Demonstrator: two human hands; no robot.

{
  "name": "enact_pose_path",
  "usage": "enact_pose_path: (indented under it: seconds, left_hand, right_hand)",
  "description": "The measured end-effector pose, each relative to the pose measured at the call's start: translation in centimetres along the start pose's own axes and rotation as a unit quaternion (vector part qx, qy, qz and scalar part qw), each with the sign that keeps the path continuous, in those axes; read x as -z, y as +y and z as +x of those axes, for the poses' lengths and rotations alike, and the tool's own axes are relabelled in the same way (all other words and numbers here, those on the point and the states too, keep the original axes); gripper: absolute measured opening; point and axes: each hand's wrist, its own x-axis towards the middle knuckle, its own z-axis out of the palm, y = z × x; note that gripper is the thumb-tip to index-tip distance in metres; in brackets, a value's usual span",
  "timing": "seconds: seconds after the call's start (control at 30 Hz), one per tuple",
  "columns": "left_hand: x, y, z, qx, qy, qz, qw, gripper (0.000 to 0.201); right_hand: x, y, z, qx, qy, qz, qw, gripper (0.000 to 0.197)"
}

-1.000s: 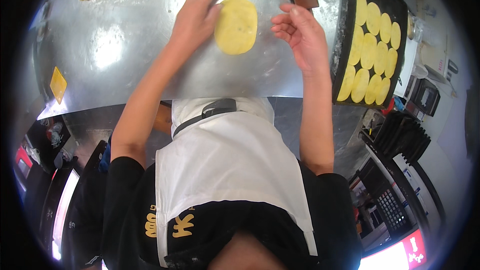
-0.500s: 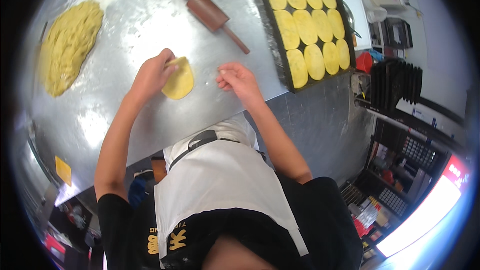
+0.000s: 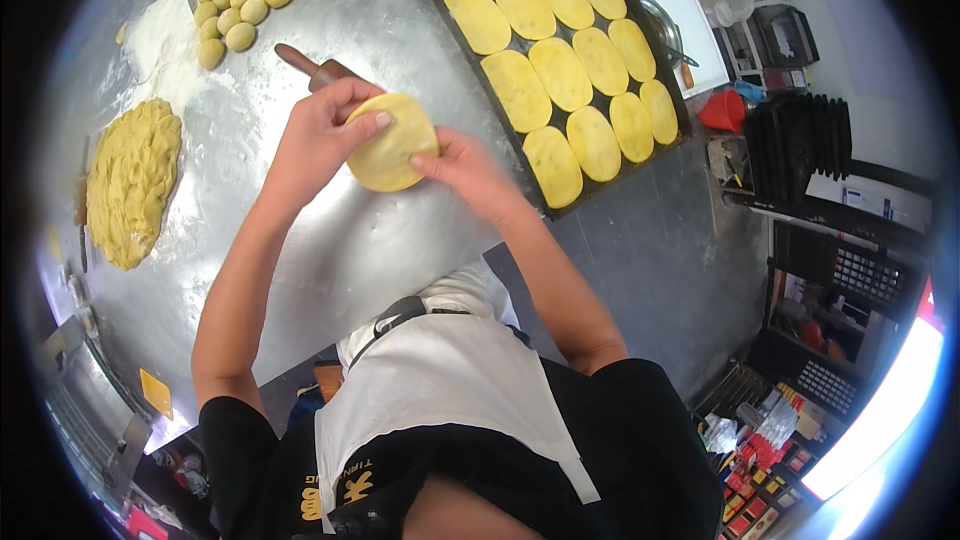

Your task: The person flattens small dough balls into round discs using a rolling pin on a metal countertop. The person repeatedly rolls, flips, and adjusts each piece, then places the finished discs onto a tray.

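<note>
A thin, round sheet of yellow dough is held up above the steel table. My left hand pinches its upper left side, thumb lying on top. On the lower right edge, my right hand grips the same sheet between thumb and fingers, slightly blurred. Just beyond my left hand lies a brown rolling pin, its far end hidden behind the hand and the dough. Right of my hands is a black baking tray bearing several flat yellow dough ovals in rows.
Several dough balls sit at the far left beside scattered flour. A big lump of yellow dough rests on the left, and a yellow scraper near the table's left corner. A red container stands beyond the tray.
The dough sheet has come up off the table, and my right hand, which was apart from it, now grips its edge. My view has shifted, showing more dough balls at the far left.
</note>
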Motion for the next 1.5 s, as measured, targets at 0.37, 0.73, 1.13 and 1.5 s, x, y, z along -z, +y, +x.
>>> enact_pose_path:
  seconds: [0.37, 0.73, 1.13, 1.5]
  left_hand:
    - [-5.3, -0.8, 25.7, -0.062, 0.055, 0.004, 0.997, 0.035]
    - [-6.3, -0.9, 43.1, -0.129, 0.120, 0.135, 0.975, 0.029]
    - [-8.3, -4.0, 45.4, -0.174, 0.159, 0.209, 0.949, 0.028]
    - [-8.9, -3.6, 37.3, -0.253, 0.215, 0.356, 0.873, 0.041]
  right_hand:
    - [17.6, -9.7, 15.1, 0.022, 0.149, -0.208, 0.966, 0.026]
    - [27.5, -16.9, 27.2, 0.011, 0.129, -0.424, 0.896, 0.023]
    - [27.5, -17.7, 27.8, -0.060, 0.110, -0.454, 0.882, 0.034]
    - [27.4, -17.3, 24.2, 0.100, 0.204, -0.540, 0.811, 0.030]
